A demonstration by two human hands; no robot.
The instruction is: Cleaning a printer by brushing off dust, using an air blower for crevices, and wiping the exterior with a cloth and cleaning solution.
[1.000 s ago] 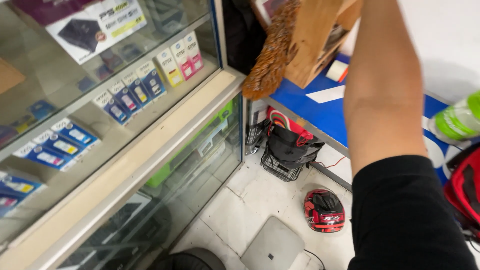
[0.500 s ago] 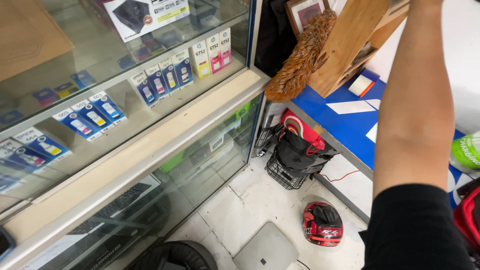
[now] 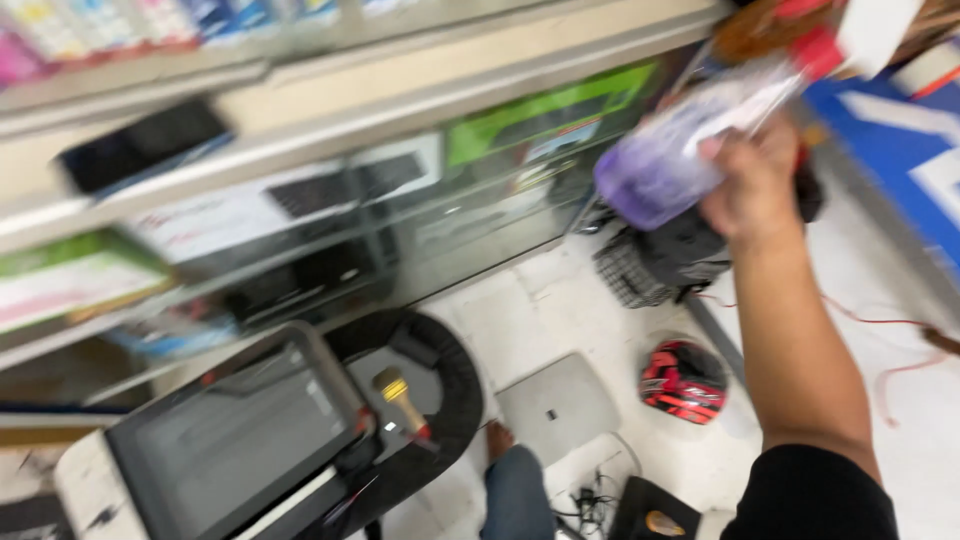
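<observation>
My right hand point(image 3: 757, 180) is raised at the upper right and grips a clear bottle of purple liquid point(image 3: 665, 155) with a red and white top. The bottle lies tilted, its base toward the glass display case point(image 3: 300, 200). The picture is motion-blurred. Below my arm on the floor sit a black basket with a dark bag point(image 3: 655, 260) and a red and black helmet point(image 3: 683, 379). My left hand is out of sight.
A monitor point(image 3: 235, 435) stands at the lower left beside a gold microphone point(image 3: 398, 393) on a black round object. A grey laptop point(image 3: 556, 406) lies on the tiled floor. My leg and foot point(image 3: 513, 485) show at the bottom. A blue table point(image 3: 900, 140) runs along the right.
My right arm has come down from the wooden shelf up high and now holds the purple bottle. The view has tipped down toward the floor and the monitor.
</observation>
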